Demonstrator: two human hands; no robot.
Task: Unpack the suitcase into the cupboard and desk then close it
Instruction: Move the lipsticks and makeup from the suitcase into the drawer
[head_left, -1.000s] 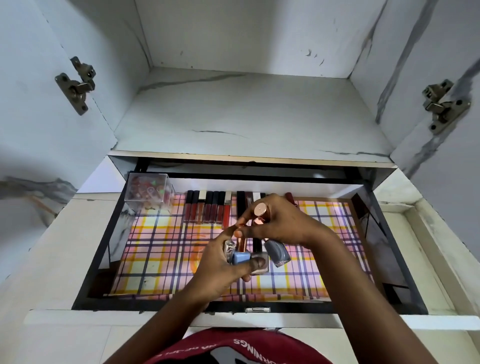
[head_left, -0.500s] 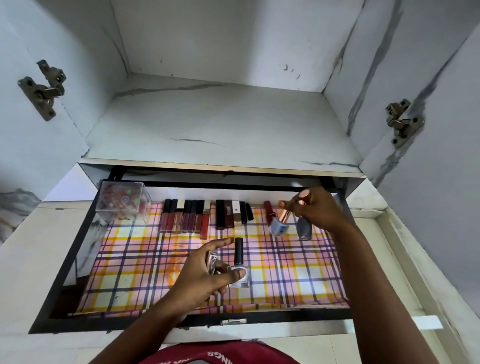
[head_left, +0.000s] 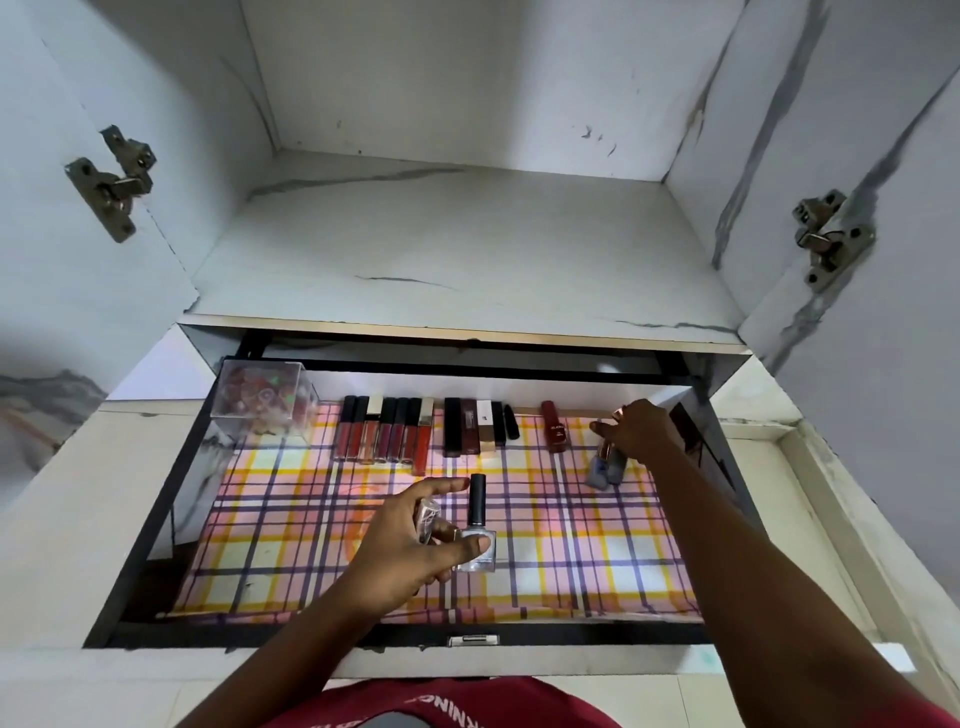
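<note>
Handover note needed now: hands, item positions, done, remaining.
Left hand: grips a clear silver nail polish bottle with a black cap plus a second small clear bottle, above the plaid-lined open drawer.
Right hand: holds two blue-grey nail polish bottles with rose-gold caps at the drawer's far right, bases at the liner.
Done: row of lip gloss tubes, dark lipstick cases, one red lipstick and a clear plastic box of small items lie along the back.
Left: set down all four bottles. The suitcase is out of view.
</note>
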